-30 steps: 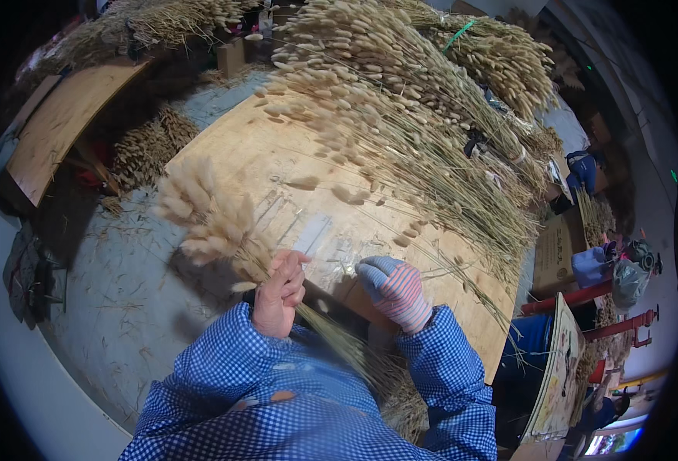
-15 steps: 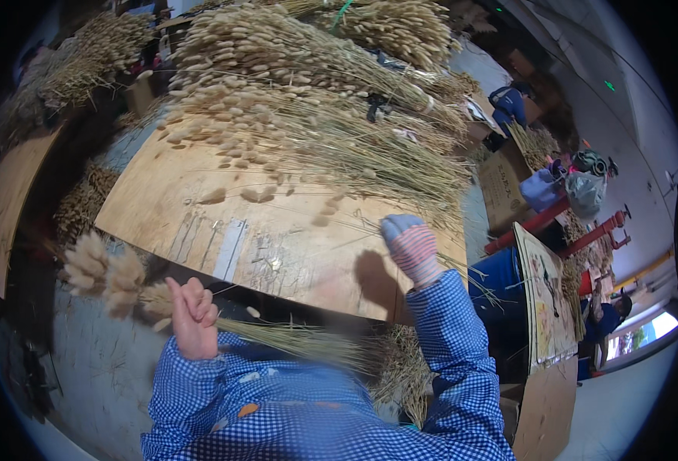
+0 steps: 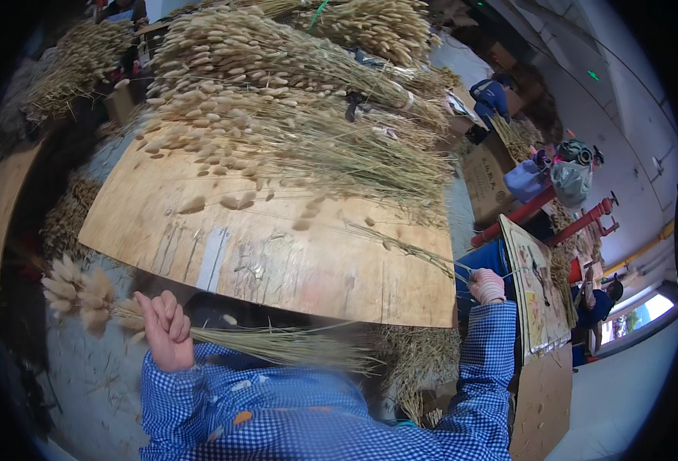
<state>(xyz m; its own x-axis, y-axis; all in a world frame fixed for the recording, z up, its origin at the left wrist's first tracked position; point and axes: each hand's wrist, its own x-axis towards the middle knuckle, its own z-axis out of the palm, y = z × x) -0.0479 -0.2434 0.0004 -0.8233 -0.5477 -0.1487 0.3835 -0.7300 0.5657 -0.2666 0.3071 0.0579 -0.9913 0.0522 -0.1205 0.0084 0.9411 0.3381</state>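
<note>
My left hand, bare, is closed round a bunch of dried bunny-tail grass in front of my body. Its fluffy heads point left, and its stems reach right across my blue checked smock. At the table's right edge, my right hand wears a striped glove with grey fingertips. It is closed on the ends of some thin grass stems, which trail left over the wooden board. A large loose heap of the same bunny-tail grass covers the far part of the board.
The wooden tabletop carries a pale strip and scattered loose heads. Right of it stand a blue barrel, a stained board, red pipes and a cardboard box. Two people in blue are farther off. More grass lies below the table.
My right hand has moved right and toward me, from over the board to its right edge, drawing stems along. My left hand still holds the bunch. The whole view has shifted slightly.
</note>
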